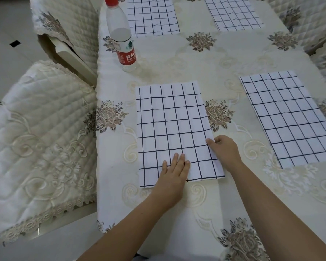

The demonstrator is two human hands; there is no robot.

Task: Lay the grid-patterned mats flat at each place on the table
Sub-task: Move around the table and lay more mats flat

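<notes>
Fingers of my left hand (174, 169) are lying spread flat on the near mat (175, 132) — pinning it to the table (224, 59) — while my right hand (224, 150) is pinching its right edge, probably squaring it with the other three mats.

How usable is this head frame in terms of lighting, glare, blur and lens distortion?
Head view: lighting is soft and even, with only faint shadows under the left hand and right hand. There is no strong glare, even on the water bottle. The near mat shows crisp grid lines. Wide-angle bowing bends the table edge and the frame edges look slightly softer.
</notes>
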